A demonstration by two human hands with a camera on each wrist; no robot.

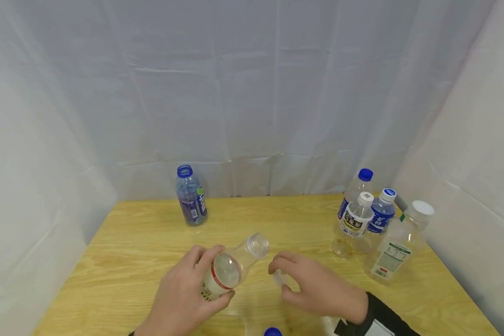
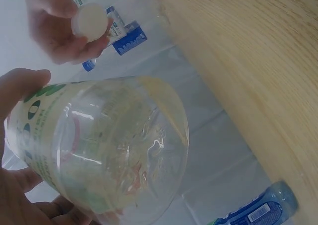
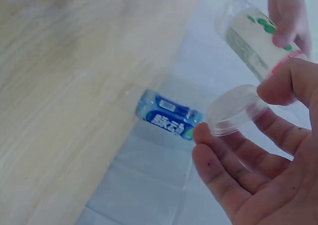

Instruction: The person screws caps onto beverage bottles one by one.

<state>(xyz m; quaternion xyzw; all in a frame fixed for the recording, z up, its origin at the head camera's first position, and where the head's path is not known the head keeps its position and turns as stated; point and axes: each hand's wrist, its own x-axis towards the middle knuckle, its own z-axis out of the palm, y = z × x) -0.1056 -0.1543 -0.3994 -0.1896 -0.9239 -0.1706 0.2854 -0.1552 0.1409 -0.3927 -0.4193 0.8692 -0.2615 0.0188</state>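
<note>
My left hand (image 1: 178, 291) grips a clear plastic bottle (image 1: 231, 270) with a pale label and a red band. The bottle is tilted, its uncapped mouth pointing up and right toward my other hand. In the left wrist view the clear base of this bottle (image 2: 124, 150) faces the camera. A translucent whitish cap (image 3: 233, 111) is pinched between the thumb and fingers of my right hand (image 1: 315, 284). A short gap separates cap and bottle mouth in the head view. Part of the label is hidden behind the left fingers.
On the wooden table (image 1: 143, 252), a blue bottle without a cap (image 1: 191, 200) stands back left. Several capped bottles cluster at the right, including a large white-capped one (image 1: 392, 256). A blue cap (image 1: 273, 332) shows at the bottom edge. Pale sheeting (image 1: 252, 93) surrounds the table.
</note>
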